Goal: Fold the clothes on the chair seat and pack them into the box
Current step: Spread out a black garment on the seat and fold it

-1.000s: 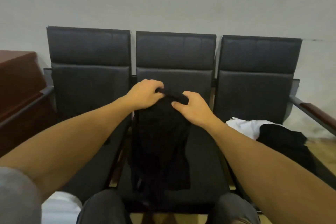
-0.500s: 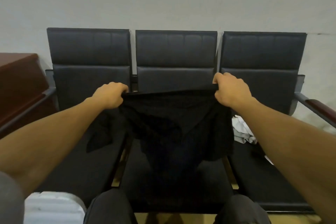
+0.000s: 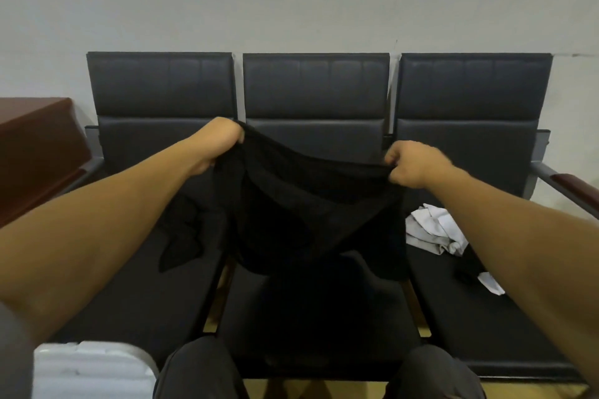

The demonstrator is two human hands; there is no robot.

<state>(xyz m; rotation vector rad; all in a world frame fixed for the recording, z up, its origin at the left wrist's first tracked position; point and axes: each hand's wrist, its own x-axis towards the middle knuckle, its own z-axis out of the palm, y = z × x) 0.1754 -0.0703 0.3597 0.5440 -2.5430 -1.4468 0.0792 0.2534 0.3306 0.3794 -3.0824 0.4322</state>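
A black garment [image 3: 311,214] hangs spread out above the middle chair seat [image 3: 317,317]. My left hand [image 3: 220,142] grips its upper left corner and my right hand [image 3: 411,163] grips its upper right corner, with the top edge sagging between them. A sleeve of the garment droops onto the left seat [image 3: 181,243]. A crumpled white garment [image 3: 434,230] lies on the right seat, partly hidden by my right forearm. A white box [image 3: 90,369] shows at the bottom left, cut off by the frame.
Three black chairs stand joined in a row against a pale wall. A dark red wooden cabinet [image 3: 35,146] sits at the left. A wood-topped armrest [image 3: 570,185] sticks out at the far right. My knees [image 3: 201,369] are close to the middle seat's front edge.
My hands started together at the bunched garment, then moved apart and spread it wide. Since half a second ago the left hand has risen a little and the top edge has slackened.
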